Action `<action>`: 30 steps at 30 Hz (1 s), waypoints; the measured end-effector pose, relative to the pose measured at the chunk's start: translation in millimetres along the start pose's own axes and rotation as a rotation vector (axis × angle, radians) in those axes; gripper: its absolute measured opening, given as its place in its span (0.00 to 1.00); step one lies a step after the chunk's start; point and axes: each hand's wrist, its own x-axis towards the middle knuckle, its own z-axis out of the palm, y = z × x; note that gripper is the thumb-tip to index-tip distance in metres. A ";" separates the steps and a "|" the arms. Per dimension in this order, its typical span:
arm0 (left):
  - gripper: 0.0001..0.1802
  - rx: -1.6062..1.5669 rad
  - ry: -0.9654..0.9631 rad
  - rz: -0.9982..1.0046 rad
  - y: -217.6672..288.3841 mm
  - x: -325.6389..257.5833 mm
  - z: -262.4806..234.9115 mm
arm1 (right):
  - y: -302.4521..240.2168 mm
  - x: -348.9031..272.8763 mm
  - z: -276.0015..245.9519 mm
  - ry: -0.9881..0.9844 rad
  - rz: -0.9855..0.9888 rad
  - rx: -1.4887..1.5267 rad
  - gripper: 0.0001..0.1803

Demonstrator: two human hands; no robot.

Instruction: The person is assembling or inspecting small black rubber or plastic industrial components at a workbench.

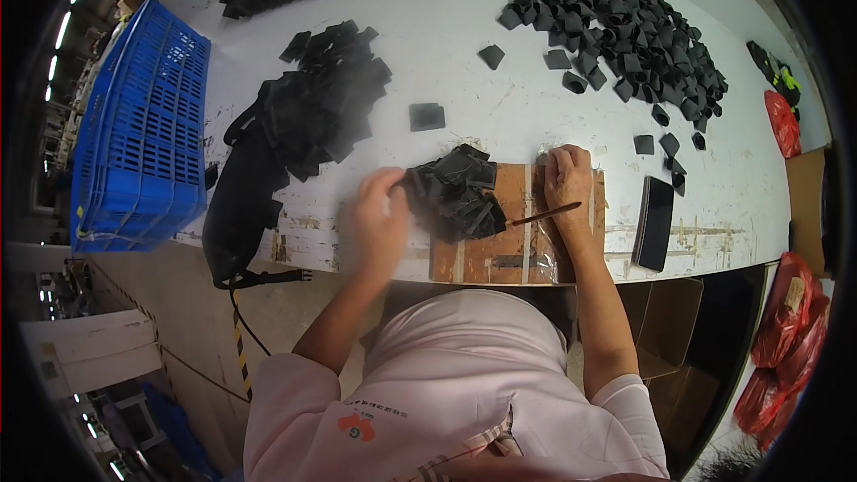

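My left hand [378, 214] is blurred by motion beside a heap of small flat black pieces [455, 192]. Its thumb and fingers look apart, with nothing visible between them. The heap rests on the left part of a brown board [509, 259] at the table's near edge. On the board's right side, my right hand [569, 180] has its fingers curled down by a strip of clear plastic [546, 254]; whatever they pinch is hidden. A thin brown stick [546, 214], perhaps a brush handle, slants from the heap across my right wrist.
A big pile of folded black pieces [625, 36] spreads at the far right. More flat pieces [326, 98] lie left, beside a black bag-like item [237, 205] with a cord. A blue crate [147, 125] stands at left; a phone [653, 223] lies right.
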 end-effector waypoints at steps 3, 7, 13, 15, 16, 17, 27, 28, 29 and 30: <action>0.09 -0.109 0.030 -0.133 -14.7 10.7 -4.4 | -1.6 -0.6 -3.1 0.040 -0.006 0.039 0.06; 0.10 -0.144 -0.209 -0.020 0.3 33.2 6.4 | -0.1 -2.4 -5.6 0.050 0.026 0.074 0.07; 0.17 0.490 -0.446 0.120 13.8 47.2 49.8 | 0.3 -3.5 -4.5 0.063 0.029 0.074 0.07; 0.14 0.523 -0.501 0.128 13.8 46.7 55.2 | -0.6 -4.5 -4.5 0.036 0.044 0.069 0.07; 0.15 0.598 -0.528 0.141 12.1 46.7 58.2 | -0.6 -3.4 -4.5 0.036 0.045 0.069 0.07; 0.15 0.673 -0.553 0.154 9.9 46.8 59.7 | -0.8 -1.8 -4.3 0.037 0.041 0.067 0.07; 0.04 -0.627 -0.311 -0.508 40.7 38.0 12.6 | -21.5 -12.5 -32.4 0.259 0.023 0.230 0.08; 0.03 -0.814 -0.335 -0.619 47.3 26.5 7.5 | -30.6 -23.1 -37.1 0.254 0.074 0.323 0.04; 0.04 -1.002 -0.359 -0.732 50.7 14.4 5.0 | -43.5 -34.7 -47.1 0.178 0.129 0.434 0.02; 0.04 -1.156 -0.380 -0.800 52.7 0.3 5.0 | -65.2 -44.8 -64.9 0.098 0.189 0.540 0.03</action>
